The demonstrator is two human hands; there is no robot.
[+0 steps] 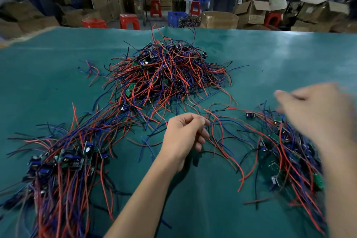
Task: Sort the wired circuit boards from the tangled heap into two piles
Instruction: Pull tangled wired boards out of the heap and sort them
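With the heap (170, 75) still big between the left pile (63, 162) and right pile (286, 152), the left hand (185, 137) pinches some wires (216, 127), the blurred right hand (316, 114) seems loosely open over the right pile, so next is pulling one board free.

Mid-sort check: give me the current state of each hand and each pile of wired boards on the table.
left hand: fingers curled, pinching wires at the table's middle.
right hand: motion-blurred above the right pile; grip unclear.
tangled heap: still large, unsorted, at the far centre.
left pile: boards grouped, wires trailing toward the viewer.
right pile: looser, boards scattered among wires.
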